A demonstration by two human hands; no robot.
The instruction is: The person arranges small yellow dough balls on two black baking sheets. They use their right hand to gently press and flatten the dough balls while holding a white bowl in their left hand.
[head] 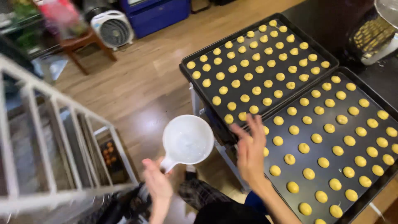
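Holding: left hand [157, 182], low in view, grips the short handle of a white scoop-shaped cup [187, 140]; fingers wrapped and pinched on the handle.
Cup: bowl faces up toward the camera, interior looks bare and white; it hangs over the wooden floor [141, 83], just left of the near tray's corner, apart from it.
Right hand: right hand [250, 149] raised over the left edge of the near tray; fingers spread and extended, somewhat blurred; cannot tell whether the fingertips touch the tray or the dough.
Near tray: dark baking tray [331, 153], lower right, set at an angle; rows of small round yellow dough balls [304, 147], evenly spaced, none touching.
Far tray: second dark baking tray [232, 93] just beyond and to the upper left, edge against the near tray; same yellow dough pieces in rows.
Support: both trays sit on a counter; a dark surface [323, 20] shows past them at upper right.
Lower edge: dark clothing and a blue sleeve at the right forearm.
Left side: white rack frame [54, 124] with slanted bars, blurred; a small tray of brownish pieces low inside it.
Far background: white round fan [112, 28] on the floor, wooden stool [83, 43] beside it, blue bin [155, 14] behind.
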